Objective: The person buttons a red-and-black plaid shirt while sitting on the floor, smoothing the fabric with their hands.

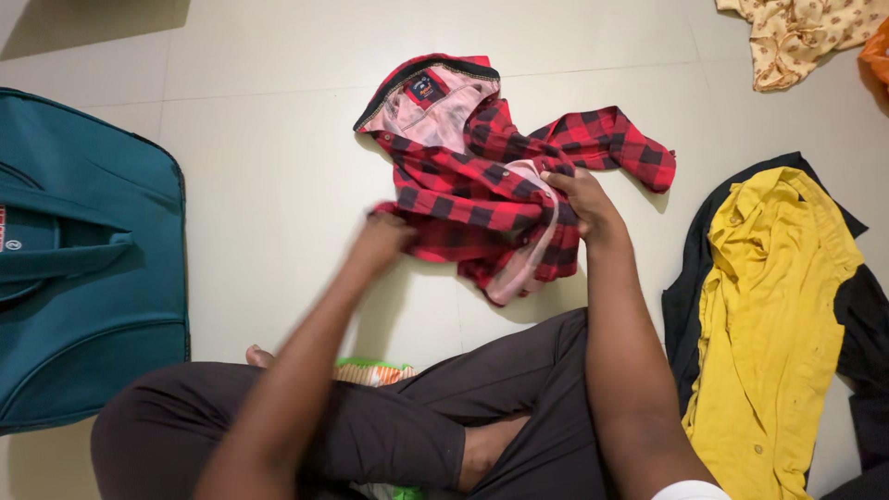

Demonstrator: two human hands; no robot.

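At nine o'clock a teal bag [88, 259] lies on the floor [278, 139]. The left hand [384, 236], blurred, seems closed on the left edge of the red checked shirt [482, 176] at centre; the right hand [579, 204] pinches its middle. It looks mid-fold; the sleeve wants tucking. A yellow shirt [769, 324] lies at three o'clock.

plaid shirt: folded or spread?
Neither: the shirt lies bunched on the floor, both hands gripping it.
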